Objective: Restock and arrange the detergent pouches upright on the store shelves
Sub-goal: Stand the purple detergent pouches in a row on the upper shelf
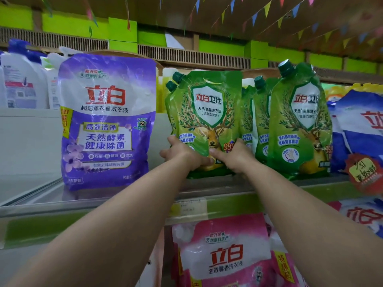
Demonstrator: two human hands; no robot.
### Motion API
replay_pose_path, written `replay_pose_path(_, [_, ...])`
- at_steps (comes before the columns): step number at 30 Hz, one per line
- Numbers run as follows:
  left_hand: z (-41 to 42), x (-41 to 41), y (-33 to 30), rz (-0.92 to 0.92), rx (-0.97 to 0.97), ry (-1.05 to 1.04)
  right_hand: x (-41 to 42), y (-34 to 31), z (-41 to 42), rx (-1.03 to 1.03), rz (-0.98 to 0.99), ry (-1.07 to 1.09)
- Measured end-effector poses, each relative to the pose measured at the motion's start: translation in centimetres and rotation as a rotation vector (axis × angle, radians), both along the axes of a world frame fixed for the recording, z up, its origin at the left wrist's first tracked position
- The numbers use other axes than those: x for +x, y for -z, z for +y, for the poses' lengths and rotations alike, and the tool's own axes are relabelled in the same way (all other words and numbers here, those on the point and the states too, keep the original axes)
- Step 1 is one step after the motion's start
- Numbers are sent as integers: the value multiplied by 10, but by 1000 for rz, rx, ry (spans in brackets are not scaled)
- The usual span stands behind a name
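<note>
A green detergent pouch [209, 112] with a deer picture and a dark green cap stands upright on the upper shelf [244, 186]. My left hand [182, 153] grips its lower left edge and my right hand [234, 156] grips its lower right part, thumbs on the front. A second green pouch stands close behind it. To the right stands another group of green pouches [298, 125]. A large purple pouch [107, 121] stands upright to the left, apart from my hands.
White bottles [24, 79] stand at the far left behind a white divider. Blue-and-white pouches [360, 129] lean at the far right. A pink pouch [223, 253] sits on the shelf below. A bare gap lies between the purple and green pouches.
</note>
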State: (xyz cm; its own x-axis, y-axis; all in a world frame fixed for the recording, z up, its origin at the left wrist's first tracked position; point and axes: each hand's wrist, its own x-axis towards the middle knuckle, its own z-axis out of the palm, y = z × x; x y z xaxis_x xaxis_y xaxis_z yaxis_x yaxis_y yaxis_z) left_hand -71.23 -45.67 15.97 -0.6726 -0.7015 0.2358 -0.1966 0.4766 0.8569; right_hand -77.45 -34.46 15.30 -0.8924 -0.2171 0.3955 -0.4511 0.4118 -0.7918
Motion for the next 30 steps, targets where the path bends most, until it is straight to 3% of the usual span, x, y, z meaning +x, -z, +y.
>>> replay_pose_path(16, [-4, 4, 9, 83, -15, 15, -3, 9, 2, -176, -8, -89])
replay_pose_path(26, [3, 23, 7, 151, -11, -29, 23, 7, 10, -87, 397, 114])
replay_pose_path(30, [4, 28, 6, 216, -81, -46, 31, 9, 10, -62, 534, 103])
